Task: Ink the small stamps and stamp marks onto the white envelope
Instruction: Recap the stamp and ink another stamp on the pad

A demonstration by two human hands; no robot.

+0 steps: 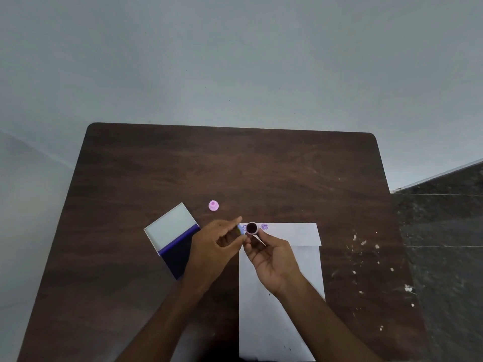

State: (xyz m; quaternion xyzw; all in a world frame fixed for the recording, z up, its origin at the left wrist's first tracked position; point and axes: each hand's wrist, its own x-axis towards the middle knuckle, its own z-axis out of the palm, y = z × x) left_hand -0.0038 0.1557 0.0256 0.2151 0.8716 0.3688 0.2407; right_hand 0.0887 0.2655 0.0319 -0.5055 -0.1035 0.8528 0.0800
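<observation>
A white envelope [295,259] lies lengthwise on the dark wooden table, flap end away from me, with two purple stamp marks [264,227] near its far left corner. My right hand [271,259] holds a small round stamp [252,228] above that corner, its dark inked face turned up towards me. My left hand [217,246] pinches a small bluish piece [239,229] right beside the stamp. The open ink pad [175,253] with its white lid raised sits to the left of my left hand. A pink stamp [213,205] stands alone behind the hands.
The wooden table [235,165] has white paint specks [366,244] on its right side. A pale wall rises behind it. Dark stone floor [444,231] shows to the right.
</observation>
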